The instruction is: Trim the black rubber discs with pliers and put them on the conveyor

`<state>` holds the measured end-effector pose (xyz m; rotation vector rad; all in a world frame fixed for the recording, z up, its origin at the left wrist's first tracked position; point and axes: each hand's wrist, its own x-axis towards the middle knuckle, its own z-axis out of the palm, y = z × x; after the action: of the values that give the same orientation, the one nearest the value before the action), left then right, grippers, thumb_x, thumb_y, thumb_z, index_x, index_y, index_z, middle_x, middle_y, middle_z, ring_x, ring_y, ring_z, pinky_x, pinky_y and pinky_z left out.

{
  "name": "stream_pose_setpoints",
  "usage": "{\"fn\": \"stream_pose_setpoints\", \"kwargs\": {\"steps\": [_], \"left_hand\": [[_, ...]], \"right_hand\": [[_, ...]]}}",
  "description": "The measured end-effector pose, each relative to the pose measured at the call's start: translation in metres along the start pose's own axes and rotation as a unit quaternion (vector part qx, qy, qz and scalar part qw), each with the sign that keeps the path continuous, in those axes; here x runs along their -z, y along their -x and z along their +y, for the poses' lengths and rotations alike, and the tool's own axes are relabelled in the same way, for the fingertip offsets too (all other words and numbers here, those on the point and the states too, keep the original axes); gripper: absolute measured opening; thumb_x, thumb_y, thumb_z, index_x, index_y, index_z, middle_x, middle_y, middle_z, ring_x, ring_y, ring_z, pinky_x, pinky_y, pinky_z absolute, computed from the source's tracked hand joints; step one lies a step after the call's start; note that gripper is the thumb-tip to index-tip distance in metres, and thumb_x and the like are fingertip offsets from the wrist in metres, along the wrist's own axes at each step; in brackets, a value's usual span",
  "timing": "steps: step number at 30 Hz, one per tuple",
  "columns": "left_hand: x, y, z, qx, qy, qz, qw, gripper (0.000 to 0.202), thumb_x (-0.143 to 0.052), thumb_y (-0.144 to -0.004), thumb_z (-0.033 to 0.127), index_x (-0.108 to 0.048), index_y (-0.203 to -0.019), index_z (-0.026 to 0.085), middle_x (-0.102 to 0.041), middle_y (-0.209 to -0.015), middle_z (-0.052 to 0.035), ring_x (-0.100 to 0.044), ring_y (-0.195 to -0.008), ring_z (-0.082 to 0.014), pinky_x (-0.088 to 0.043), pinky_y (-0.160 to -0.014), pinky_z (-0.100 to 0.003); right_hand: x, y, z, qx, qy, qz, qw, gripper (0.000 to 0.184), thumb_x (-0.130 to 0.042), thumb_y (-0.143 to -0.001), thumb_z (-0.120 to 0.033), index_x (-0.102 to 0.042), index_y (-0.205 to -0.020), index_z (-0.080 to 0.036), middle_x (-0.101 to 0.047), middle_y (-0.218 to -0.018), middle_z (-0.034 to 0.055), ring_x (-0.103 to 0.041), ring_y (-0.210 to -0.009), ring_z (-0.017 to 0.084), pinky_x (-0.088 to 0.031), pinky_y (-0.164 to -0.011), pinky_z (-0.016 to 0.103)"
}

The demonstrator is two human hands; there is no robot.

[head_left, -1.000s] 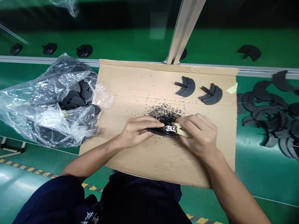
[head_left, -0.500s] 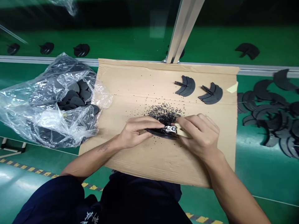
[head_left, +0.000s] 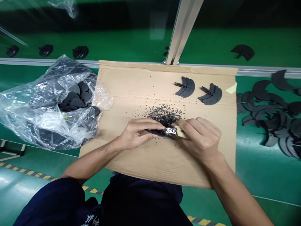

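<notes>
My left hand (head_left: 136, 133) is closed on a flat black plastic part (head_left: 156, 133), pinning it to the cardboard sheet (head_left: 141, 84). My right hand (head_left: 202, 138) grips a small cutting tool (head_left: 175, 131) with a pale handle and metal tip; the tip rests on the part's right end. Just behind the hands lies a heap of black shavings (head_left: 164, 113). Two black crescent parts lie at the sheet's far right, one (head_left: 186, 87) left of the other (head_left: 211, 94).
A clear plastic bag (head_left: 47, 110) full of black parts lies to the left. Several black crescent parts (head_left: 270, 116) are piled on the green surface at right. A metal rail (head_left: 47, 61) crosses the back; more black pieces (head_left: 80, 51) sit on the green belt behind it.
The black part between my hands has tipped flatter and the tool tip has shifted slightly left along it. The pieces on the far belt have drifted left.
</notes>
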<state>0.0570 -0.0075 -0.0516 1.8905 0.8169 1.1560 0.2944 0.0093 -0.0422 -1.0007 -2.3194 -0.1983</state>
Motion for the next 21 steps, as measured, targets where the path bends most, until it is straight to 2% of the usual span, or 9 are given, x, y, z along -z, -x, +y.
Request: {"fn": "stream_pose_setpoints", "kwargs": {"steps": [5,7,9,12,15,17,19,21], "left_hand": [[0.0,-0.001,0.003,0.016,-0.017,-0.019,1.0,0.023,-0.069,-0.09,0.018,-0.071,-0.113,0.017,-0.077,-0.103,-0.0078,-0.072,-0.094,-0.015,-0.06,-0.086,-0.027],[0.004,-0.003,0.006,0.042,-0.018,-0.022,0.999,0.025,-0.066,-0.092,0.021,-0.068,-0.116,0.018,-0.075,-0.106,-0.0083,-0.072,-0.097,-0.0154,-0.059,-0.087,-0.027],[0.014,-0.008,0.01,0.081,-0.022,-0.013,0.996,0.025,-0.062,-0.095,0.027,-0.066,-0.118,0.018,-0.074,-0.111,-0.0091,-0.071,-0.099,-0.0161,-0.06,-0.087,-0.028],[0.043,-0.026,0.011,0.127,-0.062,0.017,0.99,0.036,-0.044,-0.103,0.042,-0.065,-0.115,0.016,-0.074,-0.108,-0.0098,-0.071,-0.097,-0.0173,-0.06,-0.084,-0.03],[0.083,-0.06,0.003,0.12,-0.19,0.034,0.974,0.052,-0.026,-0.107,0.048,-0.065,-0.114,0.016,-0.073,-0.111,-0.0103,-0.069,-0.104,-0.0191,-0.057,-0.092,-0.034],[0.11,-0.09,-0.011,0.098,-0.299,0.019,0.949,0.048,-0.029,-0.106,0.047,-0.065,-0.116,0.017,-0.07,-0.118,-0.0106,-0.065,-0.112,-0.0212,-0.052,-0.101,-0.038],[0.132,-0.12,-0.031,0.096,-0.412,0.003,0.906,0.041,-0.035,-0.104,0.041,-0.064,-0.12,0.016,-0.068,-0.123,-0.0118,-0.06,-0.117,-0.0248,-0.045,-0.109,-0.044],[0.148,-0.145,-0.051,0.139,-0.48,-0.02,0.866,0.038,-0.042,-0.1,0.033,-0.06,-0.127,0.014,-0.063,-0.132,-0.014,-0.055,-0.125,-0.0281,-0.039,-0.114,-0.047]], "right_hand": [[-0.002,0.0,0.0,-0.054,-0.15,-0.032,0.987,0.012,-0.056,-0.094,-0.014,-0.066,-0.089,-0.019,-0.069,-0.074,0.0033,-0.057,-0.064,0.014,-0.044,-0.063,0.028],[-0.001,-0.001,0.003,-0.072,-0.134,-0.018,0.988,0.014,-0.054,-0.094,-0.013,-0.066,-0.092,-0.019,-0.068,-0.077,0.0044,-0.059,-0.069,0.016,-0.044,-0.065,0.029],[0.001,-0.003,0.006,-0.064,-0.055,-0.014,0.996,0.015,-0.053,-0.093,-0.011,-0.067,-0.095,-0.018,-0.067,-0.077,0.0054,-0.056,-0.071,0.018,-0.04,-0.066,0.031],[0.008,-0.005,0.011,-0.023,0.041,-0.075,0.996,0.018,-0.05,-0.092,-0.01,-0.066,-0.096,-0.016,-0.065,-0.078,0.0066,-0.05,-0.073,0.02,-0.033,-0.065,0.033],[0.015,-0.005,0.013,-0.021,0.047,-0.108,0.993,0.019,-0.051,-0.088,-0.008,-0.066,-0.098,-0.015,-0.064,-0.081,0.0075,-0.049,-0.077,0.021,-0.031,-0.067,0.033],[0.016,-0.004,0.012,-0.026,0.036,-0.117,0.992,0.02,-0.054,-0.085,-0.006,-0.065,-0.099,-0.015,-0.064,-0.082,0.0073,-0.05,-0.079,0.022,-0.031,-0.068,0.033],[0.014,-0.003,0.011,-0.033,0.023,-0.125,0.991,0.017,-0.057,-0.085,-0.008,-0.064,-0.097,-0.016,-0.065,-0.083,0.0068,-0.051,-0.08,0.021,-0.032,-0.069,0.032],[0.01,-0.001,0.01,-0.044,0.01,-0.131,0.99,0.012,-0.059,-0.086,-0.011,-0.064,-0.095,-0.018,-0.065,-0.084,0.0062,-0.052,-0.08,0.021,-0.033,-0.07,0.032]]}}
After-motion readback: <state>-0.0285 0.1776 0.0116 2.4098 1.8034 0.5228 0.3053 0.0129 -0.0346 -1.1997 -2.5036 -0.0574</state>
